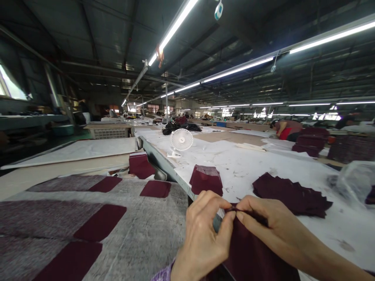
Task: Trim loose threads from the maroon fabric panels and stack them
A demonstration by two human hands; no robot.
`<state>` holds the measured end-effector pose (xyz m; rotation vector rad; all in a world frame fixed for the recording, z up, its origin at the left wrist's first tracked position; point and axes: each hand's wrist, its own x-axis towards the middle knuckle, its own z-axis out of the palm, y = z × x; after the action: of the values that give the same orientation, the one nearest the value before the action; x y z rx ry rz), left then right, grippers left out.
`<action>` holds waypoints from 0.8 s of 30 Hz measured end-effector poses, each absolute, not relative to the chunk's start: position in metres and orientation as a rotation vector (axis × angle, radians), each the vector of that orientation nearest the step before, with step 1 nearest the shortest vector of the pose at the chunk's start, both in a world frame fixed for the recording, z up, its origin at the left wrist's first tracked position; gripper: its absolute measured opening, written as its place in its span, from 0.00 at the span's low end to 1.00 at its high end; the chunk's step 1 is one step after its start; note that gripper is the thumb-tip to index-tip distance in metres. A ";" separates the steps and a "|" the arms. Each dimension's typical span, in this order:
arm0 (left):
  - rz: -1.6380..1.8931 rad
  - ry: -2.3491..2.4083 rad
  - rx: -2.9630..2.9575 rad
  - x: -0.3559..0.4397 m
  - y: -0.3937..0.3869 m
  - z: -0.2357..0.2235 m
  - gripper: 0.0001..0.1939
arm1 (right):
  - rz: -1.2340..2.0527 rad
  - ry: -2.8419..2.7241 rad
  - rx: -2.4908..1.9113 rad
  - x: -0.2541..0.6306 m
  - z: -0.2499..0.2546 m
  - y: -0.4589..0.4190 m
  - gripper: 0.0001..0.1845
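Both hands meet at the top edge of a dark maroon fabric piece point(254, 253) that hangs down in front of me. My left hand point(208, 226) pinches the edge between thumb and forefinger. Right beside it, my right hand point(269, 222) pinches the same edge, and the fingertips almost touch. Just beyond the hands a stack of maroon fabric pieces point(206, 181) lies at the table's edge. To the right a fanned-out pile of maroon pieces point(290, 195) rests on the white table point(234, 166).
On the left, a grey fabric-covered surface point(137, 230) carries maroon pieces point(101, 222) and speckled fabric strips point(43, 218). A small white fan point(181, 139) stands on the table. Clear plastic point(356, 183) lies at right. Farther back, a person point(285, 128) bends over beside maroon stacks point(312, 140).
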<state>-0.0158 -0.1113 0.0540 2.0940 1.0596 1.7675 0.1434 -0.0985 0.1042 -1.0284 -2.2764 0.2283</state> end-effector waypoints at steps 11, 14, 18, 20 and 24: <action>1.694 1.112 2.310 -0.017 -0.113 0.052 0.09 | -0.008 -2.328 -0.915 0.148 0.093 -0.097 0.10; 1.694 1.135 2.331 -0.018 -0.114 0.052 0.09 | -0.009 -2.343 -0.910 0.149 0.093 -0.097 0.10; 1.689 1.146 2.354 -0.019 -0.116 0.053 0.09 | 0.008 -2.348 -0.933 0.148 0.094 -0.098 0.10; 1.680 1.113 2.319 -0.020 -0.116 0.055 0.09 | 0.031 -2.336 -0.960 0.147 0.095 -0.098 0.10; 1.678 1.088 2.263 -0.021 -0.118 0.056 0.09 | 0.056 -2.322 -0.975 0.147 0.096 -0.097 0.10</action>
<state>-0.0207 -0.1175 0.0560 2.2635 1.0884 1.6779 0.1473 -0.0974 0.0957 -0.9750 -2.3224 0.0562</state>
